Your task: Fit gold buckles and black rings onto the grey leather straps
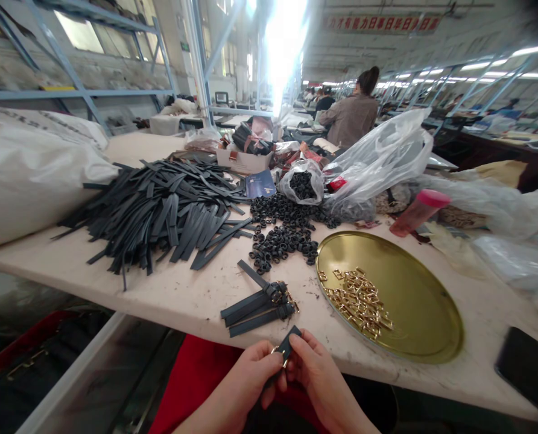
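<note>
A white glare at the top centre of the frame washes out whatever stands behind it, and the far rows of the room are too blurred to make out. The left edge cuts off a bulging white plastic sack; the right edge cuts off a flat black rectangular object on the pale counter.

At the bottom centre, both hands are closed on one short dark strap with a gold-coloured metal buckle. The left hand presses its thumb beside the buckle; the right hand pinches the strap's upper end. The strap's lower part and several fingertips are hidden behind the hands.

Right of centre, a round gold-coloured tray holds a heap of small gold-coloured metal buckles, gathered toward its left side. Near the centre, an open clear plastic bag contains small black loops, with more spread on the counter just below. Behind it, a whitish box carries a dark bundle, hard to identify. Right of these, a translucent reddish cylinder with a pink lid leans; its contents are unclear.
</note>
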{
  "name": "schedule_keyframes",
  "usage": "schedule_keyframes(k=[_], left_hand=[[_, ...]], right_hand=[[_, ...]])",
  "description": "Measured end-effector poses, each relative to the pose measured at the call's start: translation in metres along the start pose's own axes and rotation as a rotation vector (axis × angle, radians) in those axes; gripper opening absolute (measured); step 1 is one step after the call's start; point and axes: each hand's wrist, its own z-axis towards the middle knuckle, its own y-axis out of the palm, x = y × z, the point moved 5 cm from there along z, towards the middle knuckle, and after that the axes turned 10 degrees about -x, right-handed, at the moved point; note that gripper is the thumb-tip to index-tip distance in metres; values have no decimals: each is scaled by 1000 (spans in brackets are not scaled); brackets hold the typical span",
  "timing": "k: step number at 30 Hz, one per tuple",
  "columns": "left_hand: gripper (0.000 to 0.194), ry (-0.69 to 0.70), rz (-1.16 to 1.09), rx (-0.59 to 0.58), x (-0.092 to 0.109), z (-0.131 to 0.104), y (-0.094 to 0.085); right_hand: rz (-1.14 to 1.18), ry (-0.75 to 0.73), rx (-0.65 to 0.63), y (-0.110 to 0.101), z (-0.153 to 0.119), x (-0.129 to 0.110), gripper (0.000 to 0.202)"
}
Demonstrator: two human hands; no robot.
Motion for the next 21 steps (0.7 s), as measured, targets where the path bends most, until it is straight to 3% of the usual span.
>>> schedule_keyframes(k=[10,12,15,17,19,21], left_hand=[[19,-22,85,53,0,-7,5],[17,-32,107,64,-3,-6,3],[14,-46,181,127,-12,0,-3],[13,-9,267,183,-15,2,-7],[14,63,370,211,-13,1,-8],[15,90,446,170,-7,-2,-7]], right_hand=[[-168,41,-85,11,-9,1,22],[-306,-12,-38,8,-10,1,21],[-697,-253,104,2,-17,-10,17],[-911,-389,124,3,-22,-14,14],[-956,-388,91,2,-22,-14,13],[-846,-299,72,-4,-18,-13,14]])
